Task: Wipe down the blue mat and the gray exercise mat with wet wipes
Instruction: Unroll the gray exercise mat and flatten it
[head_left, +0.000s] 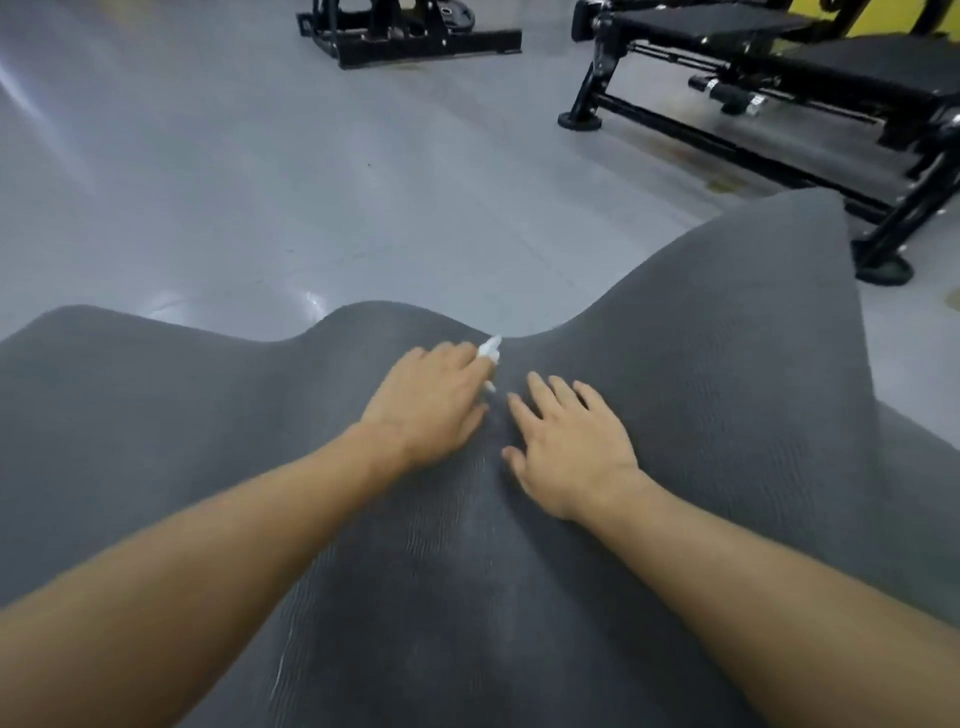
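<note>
On the one gray exercise mat (701, 364): left hand (431, 405) presses one wet wipe (491, 347) under flat fingers, right hand (571, 449) splayed palm-down, empty.

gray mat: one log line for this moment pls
stage: wiping gray mat | left hand: presses wipe on mat | right hand: flat on mat, no wipe

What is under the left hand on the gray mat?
A white wet wipe lies on the gray mat. Only its tip shows beyond the left hand; the hand covers the rest.
</note>
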